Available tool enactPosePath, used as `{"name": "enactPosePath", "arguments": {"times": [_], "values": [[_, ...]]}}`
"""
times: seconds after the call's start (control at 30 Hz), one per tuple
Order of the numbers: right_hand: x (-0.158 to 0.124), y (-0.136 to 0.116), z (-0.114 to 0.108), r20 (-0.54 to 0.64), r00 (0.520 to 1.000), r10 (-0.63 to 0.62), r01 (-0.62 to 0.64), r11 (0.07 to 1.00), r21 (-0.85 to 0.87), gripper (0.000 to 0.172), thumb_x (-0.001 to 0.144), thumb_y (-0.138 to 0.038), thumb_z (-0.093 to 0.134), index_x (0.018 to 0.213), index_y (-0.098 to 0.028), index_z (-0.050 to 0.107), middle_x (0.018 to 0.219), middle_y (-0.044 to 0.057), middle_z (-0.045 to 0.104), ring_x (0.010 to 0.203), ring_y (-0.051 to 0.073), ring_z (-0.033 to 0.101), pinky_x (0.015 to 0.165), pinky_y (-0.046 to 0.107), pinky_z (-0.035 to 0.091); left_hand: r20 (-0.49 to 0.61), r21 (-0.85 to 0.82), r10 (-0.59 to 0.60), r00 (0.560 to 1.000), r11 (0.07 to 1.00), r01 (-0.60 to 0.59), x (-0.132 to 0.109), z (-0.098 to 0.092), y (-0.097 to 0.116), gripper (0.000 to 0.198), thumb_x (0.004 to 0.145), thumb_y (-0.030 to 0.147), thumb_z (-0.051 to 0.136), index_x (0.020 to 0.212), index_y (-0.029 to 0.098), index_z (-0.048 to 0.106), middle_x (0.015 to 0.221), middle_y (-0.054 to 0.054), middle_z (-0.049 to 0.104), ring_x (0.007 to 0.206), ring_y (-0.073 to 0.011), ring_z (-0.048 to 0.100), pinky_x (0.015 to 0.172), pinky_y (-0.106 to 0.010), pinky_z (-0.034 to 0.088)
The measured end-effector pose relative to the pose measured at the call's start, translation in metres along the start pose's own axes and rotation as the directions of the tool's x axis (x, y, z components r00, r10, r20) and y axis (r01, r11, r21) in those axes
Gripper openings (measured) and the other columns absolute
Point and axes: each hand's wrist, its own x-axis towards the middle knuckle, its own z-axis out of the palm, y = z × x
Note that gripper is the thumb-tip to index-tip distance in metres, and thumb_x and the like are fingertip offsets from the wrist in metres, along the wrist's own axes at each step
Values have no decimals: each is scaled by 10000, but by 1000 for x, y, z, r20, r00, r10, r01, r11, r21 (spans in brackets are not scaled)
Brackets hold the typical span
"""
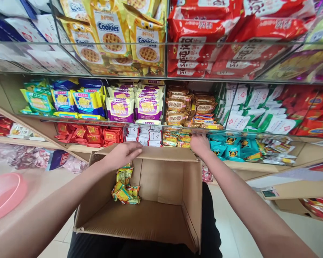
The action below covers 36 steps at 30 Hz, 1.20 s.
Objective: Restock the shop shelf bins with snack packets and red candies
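Observation:
A cardboard box (161, 220) rests on my lap, its opening facing me. Several small yellow-green snack packets (125, 191) lie inside it at the left. My left hand (123, 154) lies over the box's far rim, fingers stretched out to the right. My right hand (200, 144) reaches past the far right corner into the low shelf row, between yellow snack packets (177, 139) and teal packets (231, 147). The shelf edge and the hand's own back hide most of its fingers, so I cannot see whether it holds anything.
Clear shelf fronts (140, 77) run across above my hands. Behind them stand yellow cookie bags (110, 32), red bags (199, 39), purple soda biscuits (121, 107) and brown packets (177, 107). Red packets (90, 134) sit low left. A pink basin (2, 197) stands on the floor.

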Motion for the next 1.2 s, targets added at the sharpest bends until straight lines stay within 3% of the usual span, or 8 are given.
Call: {"name": "enactPosePath", "arguments": {"times": [0.1,0.23,0.47,0.7,0.87,1.03,1.2], "values": [[5,2,1,112,994,19,-20,1000,12,395,789,-83,338,1145,-53,507,1084,202,572,1053,265,489,798,328,386,-67,46,-130,989,990,133,-7,4,-16,425,818,460,314,1033,220,591,1008,-7,645,899,-158,586,796,-236,437],[12,3,-1,191,982,15,-18,1000,17,342,778,-120,391,1062,-52,569,1005,201,607,944,244,556,793,309,385,-134,216,-182,974,954,208,-8,13,-17,384,830,392,292,1035,265,591,1030,11,643,902,-173,594,744,-252,445],[-10,4,1,83,995,-52,52,999,8,447,797,-189,425,1217,-34,413,1210,194,469,1038,251,475,845,306,360,-191,355,-173,966,906,232,-11,18,-8,368,836,326,276,1007,252,594,952,-13,664,864,-183,601,692,-262,437],[-11,-2,-3,-41,981,-192,188,979,-84,294,848,-256,395,1094,-153,518,1023,141,571,951,243,534,799,341,382,-177,332,-197,964,910,247,-13,18,-6,360,831,302,286,998,249,601,937,-22,659,876,-176,588,723,-262,426],[6,-8,6,32,968,-247,249,961,-123,314,879,-316,338,1082,-142,500,886,129,621,774,221,609,642,299,444,-177,346,-183,967,908,235,-13,18,-8,360,827,290,284,994,245,600,916,-27,660,853,-184,593,693,-272,424],[16,-11,15,-21,975,-219,209,953,-220,311,875,-284,338,1028,-90,528,845,167,623,779,234,614,639,300,461,-175,364,-163,971,906,217,-13,19,-9,357,827,276,282,987,240,599,907,-32,660,835,-199,594,655,-287,419],[15,-8,20,-71,984,-164,143,959,-245,274,859,-187,324,935,-111,577,757,140,629,667,218,620,579,293,460,-159,356,-176,972,908,222,-13,18,-9,351,830,272,288,991,239,599,908,-32,658,841,-199,587,659,-288,411]]}}
